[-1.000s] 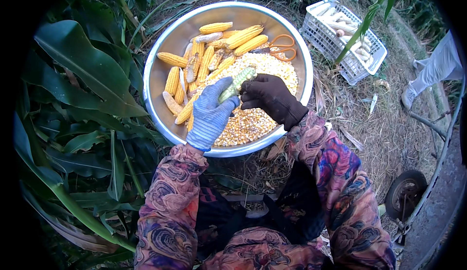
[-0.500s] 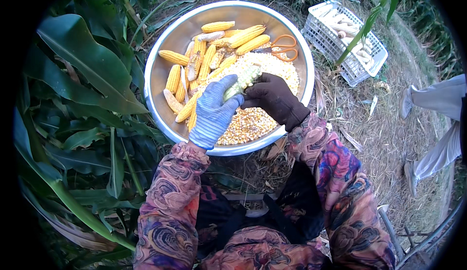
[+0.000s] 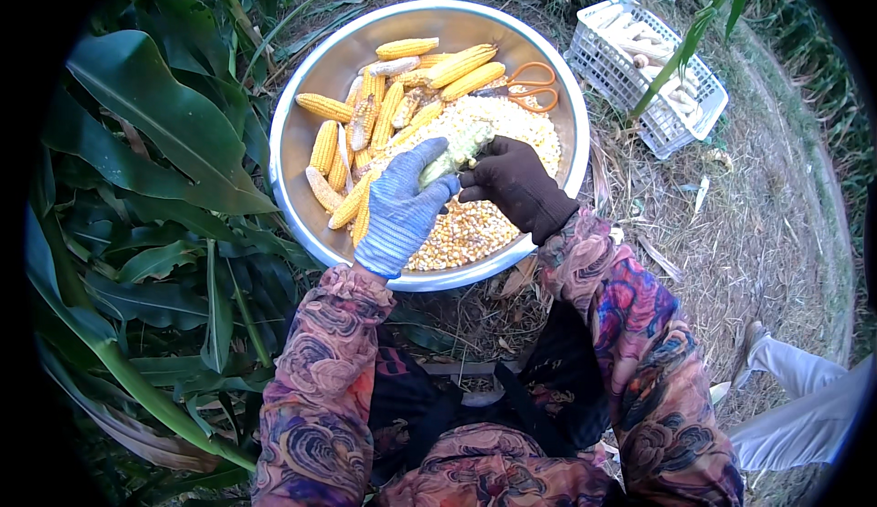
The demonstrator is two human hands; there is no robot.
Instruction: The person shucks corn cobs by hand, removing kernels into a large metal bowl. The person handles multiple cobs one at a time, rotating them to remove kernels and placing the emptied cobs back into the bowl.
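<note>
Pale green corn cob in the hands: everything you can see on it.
The pale green corn cob looks bumpy toward its upper end, smoother and greener lower down. It slants from lower left to upper right, above the loose kernels in the metal basin. The gloved left hand grips its lower end; the dark-gloved right hand has bent fingers against the upper end, partly hiding it. Its full length and underside can't be seen.
</note>
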